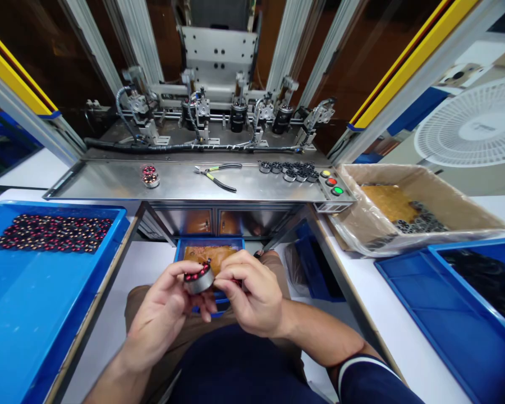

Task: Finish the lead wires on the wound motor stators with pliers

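My left hand grips a motor stator in a silver metal ring, its red coil windings facing up and slightly tilted. At the ring's right side, my right hand is closed in a pinch. A bit of dark red shows by its fingers, too small and covered to name. Both hands are above my lap, over a blue bin with brown card inside. On the metal shelf in front stand two small stacked red-wound stators. Open-jawed cutting pliers with green-and-black handles lie to their right.
Several ring parts sit beside coloured push buttons. Behind is a machine with fixtures. Left, a blue tray holds rows of stators. Right are a plastic-lined carton, blue bins and a white fan.
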The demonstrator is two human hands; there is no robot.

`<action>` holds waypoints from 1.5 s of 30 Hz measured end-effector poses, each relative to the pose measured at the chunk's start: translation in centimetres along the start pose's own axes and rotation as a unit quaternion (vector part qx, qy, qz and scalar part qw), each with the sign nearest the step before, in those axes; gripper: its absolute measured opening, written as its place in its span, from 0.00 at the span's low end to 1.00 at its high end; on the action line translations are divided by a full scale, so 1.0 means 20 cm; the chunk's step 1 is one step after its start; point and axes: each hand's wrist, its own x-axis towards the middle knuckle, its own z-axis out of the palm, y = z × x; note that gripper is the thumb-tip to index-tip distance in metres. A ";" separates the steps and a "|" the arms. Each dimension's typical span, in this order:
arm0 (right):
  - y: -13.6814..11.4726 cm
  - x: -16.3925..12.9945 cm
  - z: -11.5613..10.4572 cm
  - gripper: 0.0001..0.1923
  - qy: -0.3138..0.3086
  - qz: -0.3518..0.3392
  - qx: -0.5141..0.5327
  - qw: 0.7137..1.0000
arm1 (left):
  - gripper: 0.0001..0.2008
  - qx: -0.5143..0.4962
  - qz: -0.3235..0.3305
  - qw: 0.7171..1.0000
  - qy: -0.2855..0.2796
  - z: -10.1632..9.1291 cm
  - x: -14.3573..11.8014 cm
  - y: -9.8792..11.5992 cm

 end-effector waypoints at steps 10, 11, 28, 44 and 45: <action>0.00 0.05 -0.05 0.07 -0.039 0.002 0.044 0.998 | 0.11 0.093 0.130 0.986 0.041 0.01 0.00 0.04; 0.00 0.05 -0.05 0.07 -0.045 -0.015 0.035 0.998 | 0.15 0.068 0.129 0.988 0.053 0.02 0.01 0.04; -0.01 0.01 -0.03 0.07 -0.014 0.089 0.066 0.994 | 0.13 0.121 0.098 0.985 0.075 0.04 0.01 -0.04; 0.09 -0.11 0.04 0.17 -0.022 0.431 0.392 0.812 | 0.35 0.281 0.226 0.921 0.144 0.05 -0.01 -0.08; 0.09 -0.11 0.04 0.17 -0.022 0.431 0.391 0.813 | 0.35 0.285 0.224 0.921 0.144 0.05 -0.02 -0.08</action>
